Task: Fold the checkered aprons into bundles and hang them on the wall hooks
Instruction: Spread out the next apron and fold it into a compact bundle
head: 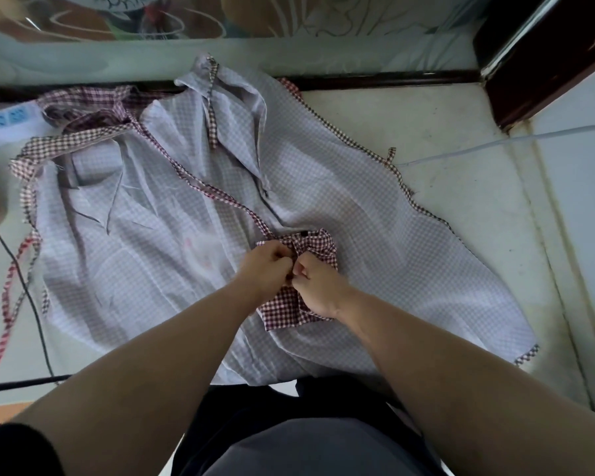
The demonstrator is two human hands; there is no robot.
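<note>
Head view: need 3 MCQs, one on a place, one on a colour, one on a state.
1. Where does the spread apron lie?
A. on the tiled floor
B. on a table
C. on a wall hook

2. What colour is the checkered piece at the hands?
A. blue and white
B. dark red and white
C. green and yellow

3. What are the hands doing?
A. both lie flat and open on the cloth
B. only one touches the cloth
C. the left hand and the right hand both grip the checkered piece

Answers:
1 A: the apron is spread out across the tiles.
2 B: its checks are dark red on white.
3 C: the fingers of both hands are curled on it, close together.
</note>
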